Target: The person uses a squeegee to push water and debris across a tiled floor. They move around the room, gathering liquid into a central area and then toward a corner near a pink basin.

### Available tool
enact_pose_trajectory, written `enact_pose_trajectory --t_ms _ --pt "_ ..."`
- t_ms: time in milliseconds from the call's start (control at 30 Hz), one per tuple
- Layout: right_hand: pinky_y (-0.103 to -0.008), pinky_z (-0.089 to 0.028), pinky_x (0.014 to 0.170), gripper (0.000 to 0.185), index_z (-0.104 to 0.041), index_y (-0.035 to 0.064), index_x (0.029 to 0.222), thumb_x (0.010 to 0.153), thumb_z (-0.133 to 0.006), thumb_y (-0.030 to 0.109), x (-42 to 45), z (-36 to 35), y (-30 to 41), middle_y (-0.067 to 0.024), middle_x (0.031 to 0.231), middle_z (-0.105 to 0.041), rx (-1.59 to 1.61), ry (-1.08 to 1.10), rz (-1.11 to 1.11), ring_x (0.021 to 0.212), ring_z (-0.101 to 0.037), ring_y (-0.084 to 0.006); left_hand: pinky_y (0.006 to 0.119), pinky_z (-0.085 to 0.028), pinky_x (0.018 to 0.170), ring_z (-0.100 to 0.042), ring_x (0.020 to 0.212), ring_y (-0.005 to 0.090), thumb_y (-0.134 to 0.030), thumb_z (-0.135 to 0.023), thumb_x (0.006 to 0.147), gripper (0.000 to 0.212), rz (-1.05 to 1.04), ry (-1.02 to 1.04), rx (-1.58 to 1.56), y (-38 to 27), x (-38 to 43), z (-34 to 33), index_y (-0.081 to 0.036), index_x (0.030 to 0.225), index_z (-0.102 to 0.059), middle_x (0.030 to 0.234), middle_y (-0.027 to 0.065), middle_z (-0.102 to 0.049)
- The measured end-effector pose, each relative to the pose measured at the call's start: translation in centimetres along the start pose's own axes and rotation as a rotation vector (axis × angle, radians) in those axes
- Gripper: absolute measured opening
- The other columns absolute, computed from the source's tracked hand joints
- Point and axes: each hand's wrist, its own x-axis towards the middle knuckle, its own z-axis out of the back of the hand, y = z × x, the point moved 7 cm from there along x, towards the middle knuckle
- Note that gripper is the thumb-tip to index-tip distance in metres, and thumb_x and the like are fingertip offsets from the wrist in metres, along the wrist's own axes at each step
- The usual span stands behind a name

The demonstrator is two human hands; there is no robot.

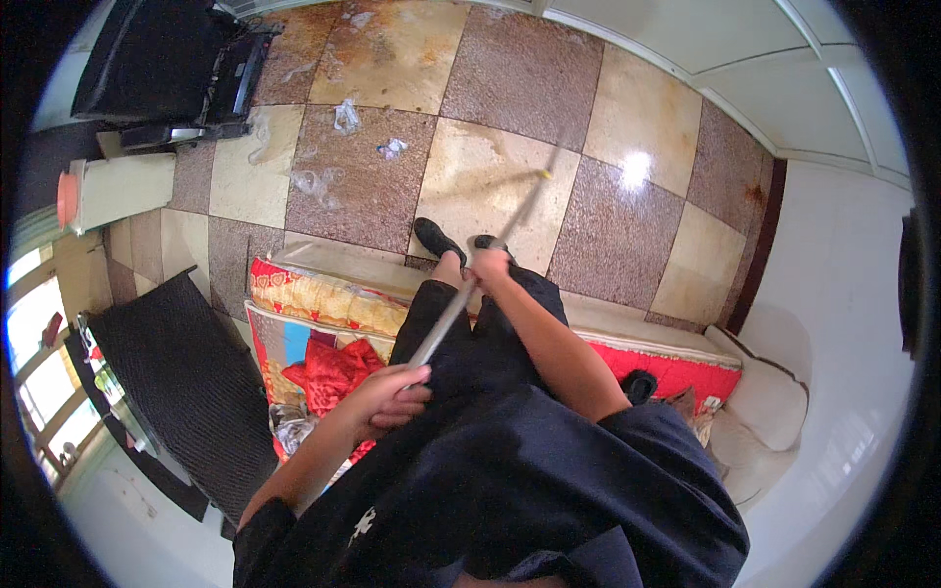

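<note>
A long grey pole (450, 317) runs slantwise in front of my body, and both of my hands are closed around it. My left hand (393, 400) grips it near its upper end, close to my waist. Farther down, my right hand (488, 269) holds it above my shoes. Below that hand the pole stretches away over the tiled floor (514, 55), past a small yellow piece (545, 174). Its far end is blurred, so I cannot tell what is fitted there.
Crumpled plastic (346, 116) and a bluish-white scrap (392, 148) lie on the stained tiles. A long seat with a red patterned cover (323, 298) stands close behind my legs. A black television (147, 59), a pink basin (68, 198) and white panels (794, 95) line the edges.
</note>
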Motion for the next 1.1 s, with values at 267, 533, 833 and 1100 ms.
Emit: enact_pose_trajectory --t_ms 267,533,833,1100 --pt "-0.0386 -0.043 0.051 0.016 -0.067 0.0095 0.066 0.075 -0.059 0.020 0.8 -16.1 16.9 -0.0048 0.067 -0.062 0.108 0.287 -0.062 0.054 -0.060 -0.0216 0.016 -0.026 0.021 -0.031 0.033 0.0028 -0.022 -0.041 0.094 0.021 -0.146 0.082 -0.410 -2.5 -8.8 8.7 -0.008 0.079 -0.045 0.052 -0.0022 -0.033" --pt "-0.0363 -0.042 0.036 0.020 -0.051 -0.0033 0.058 0.076 -0.050 0.006 -5.4 -19.0 26.0 -0.0137 0.055 -0.055 0.519 0.349 -0.139 0.044 -0.055 -0.0229 0.016 -0.026 0.022 -0.030 0.033 0.0026 -0.023 -0.042 0.094 0.018 -0.225 0.191 -0.555 -2.4 -12.2 16.0 -0.010 0.081 -0.045 0.055 -0.0029 -0.034" --pt "-0.0376 -0.033 0.035 0.030 -0.050 -0.0017 0.059 0.082 -0.050 0.017 -1.5 -8.3 24.8 -0.0136 0.051 -0.052 0.794 0.359 -0.255 0.040 -0.047 -0.0234 0.014 -0.020 0.026 -0.028 0.035 0.0008 -0.018 -0.049 0.091 0.012 -0.354 0.432 -0.514 -7.3 -7.2 12.5 -0.014 0.087 -0.038 0.056 -0.0046 -0.033" --pt "-0.0353 -0.035 0.033 0.024 -0.048 0.0005 0.057 0.079 -0.050 0.008 7.6 -0.7 31.9 -0.0124 0.047 -0.047 0.391 0.156 0.075 0.037 -0.049 -0.0222 0.014 -0.021 0.024 -0.028 0.034 0.0004 -0.017 -0.049 0.091 0.012 -0.452 0.677 -0.596 -16.0 -5.9 6.7 -0.013 0.087 -0.040 0.055 -0.0054 -0.033"
